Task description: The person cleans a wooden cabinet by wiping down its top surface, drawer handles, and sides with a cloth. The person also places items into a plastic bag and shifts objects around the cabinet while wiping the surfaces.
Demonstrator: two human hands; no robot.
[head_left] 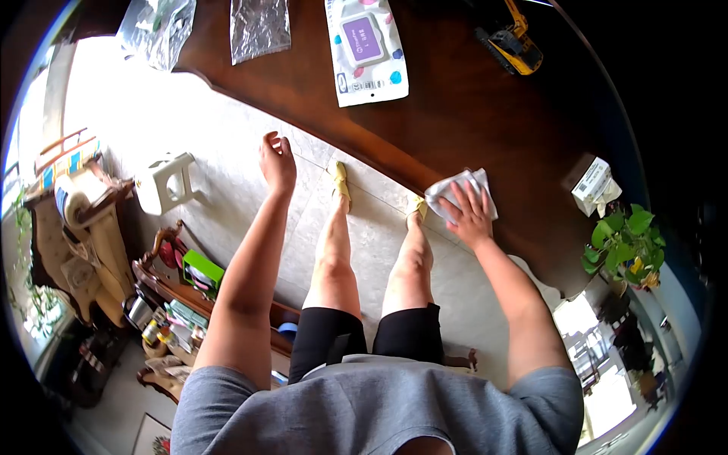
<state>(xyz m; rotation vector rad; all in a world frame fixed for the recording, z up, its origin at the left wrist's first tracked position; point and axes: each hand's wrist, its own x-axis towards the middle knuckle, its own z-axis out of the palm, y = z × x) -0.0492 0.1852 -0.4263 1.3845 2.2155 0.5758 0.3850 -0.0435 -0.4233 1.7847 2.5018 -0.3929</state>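
Note:
My right hand (468, 216) lies with spread fingers on a crumpled white wipe (485, 182), pressing it against the dark wooden table (364, 140) near its front edge. Whatever part of the wipe is under the palm is hidden. My left hand (278, 163) hangs in the air just off the table edge, its fingers loosely bent and apart, with nothing seen in it. Farther back on the table lies a white wet-wipe pack (388, 85) with a purple-labelled lid.
Clear plastic bags (260, 30) lie at the table's back left, and a yellow toy excavator (517, 49) at the back right. A white tissue pack (595, 186) and a leafy plant (623, 241) stand on the right. A stool (168, 184) stands on the tiled floor.

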